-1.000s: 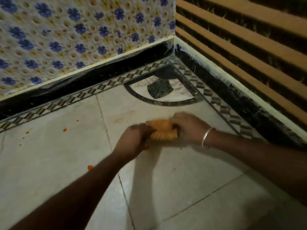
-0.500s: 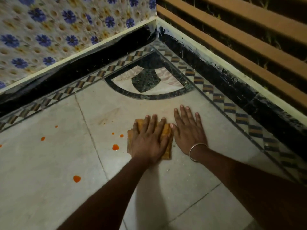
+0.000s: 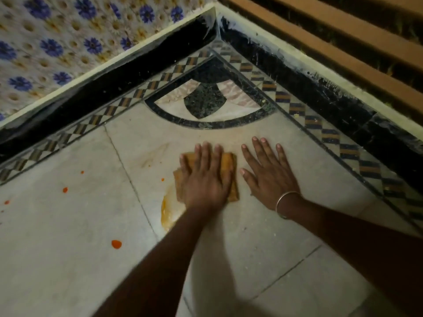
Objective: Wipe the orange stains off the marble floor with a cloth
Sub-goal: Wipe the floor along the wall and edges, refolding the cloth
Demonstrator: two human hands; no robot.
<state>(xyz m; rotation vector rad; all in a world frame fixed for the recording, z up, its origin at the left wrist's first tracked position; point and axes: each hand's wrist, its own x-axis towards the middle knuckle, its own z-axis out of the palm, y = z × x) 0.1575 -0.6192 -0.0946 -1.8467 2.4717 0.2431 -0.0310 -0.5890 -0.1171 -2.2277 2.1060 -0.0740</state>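
An orange folded cloth (image 3: pixel 230 167) lies flat on the pale marble floor (image 3: pixel 251 248). My left hand (image 3: pixel 206 179) presses down on it with straight, spread fingers. My right hand (image 3: pixel 267 175), with a metal bangle at the wrist, lies flat on the bare floor just right of the cloth. A wet orange smear (image 3: pixel 167 209) curves along the floor at the cloth's lower left. Orange drops sit further left: one large drop (image 3: pixel 116 244), a smaller spot (image 3: pixel 65 189), a tiny spot (image 3: pixel 162 179) near the cloth.
This is a room corner. A black skirting (image 3: pixel 137 78) runs under a flowered wall on the left, another under wooden slats (image 3: pixel 343 42) on the right. A chequered border (image 3: pixel 309 120) and a dark inlaid quarter circle (image 3: pixel 206 104) fill the corner ahead.
Both hands held the cloth in the air, then laid it flat on the floor. My left hand has since wiped it right, turning a drop into a smear.
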